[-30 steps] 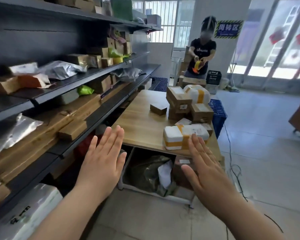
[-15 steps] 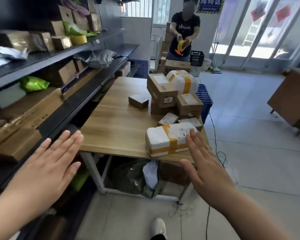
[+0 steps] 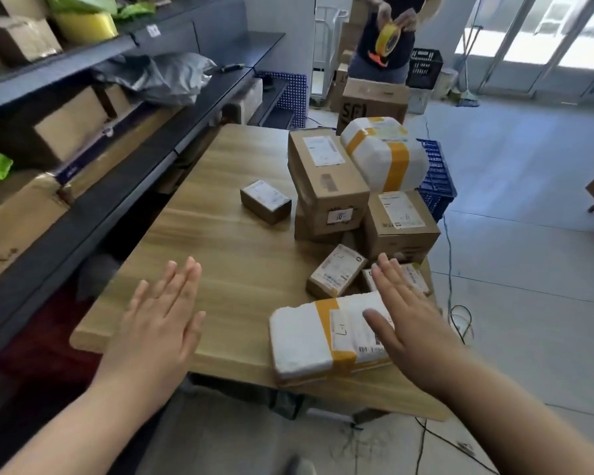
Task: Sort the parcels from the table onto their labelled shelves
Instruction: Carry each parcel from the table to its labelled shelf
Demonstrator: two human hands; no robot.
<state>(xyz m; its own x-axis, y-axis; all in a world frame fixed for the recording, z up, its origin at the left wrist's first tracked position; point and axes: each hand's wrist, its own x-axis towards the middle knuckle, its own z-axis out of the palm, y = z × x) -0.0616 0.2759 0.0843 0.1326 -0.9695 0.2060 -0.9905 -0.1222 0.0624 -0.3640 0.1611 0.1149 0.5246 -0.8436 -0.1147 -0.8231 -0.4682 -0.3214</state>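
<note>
Over table (image 3: 220, 241), left hand (image 3: 155, 332) and right hand (image 3: 414, 332) flat, spread, empty; better to close both round white parcel (image 3: 309, 341) ends; check "L-1" label before shelving.

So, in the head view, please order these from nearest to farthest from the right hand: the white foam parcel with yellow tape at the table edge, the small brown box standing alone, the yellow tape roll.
1. White foam parcel with yellow tape: under the right hand, near table edge.
2. Small brown box standing alone: mid-table, to the left.
3. Yellow tape roll: beyond the table, in another person's hands.
</note>
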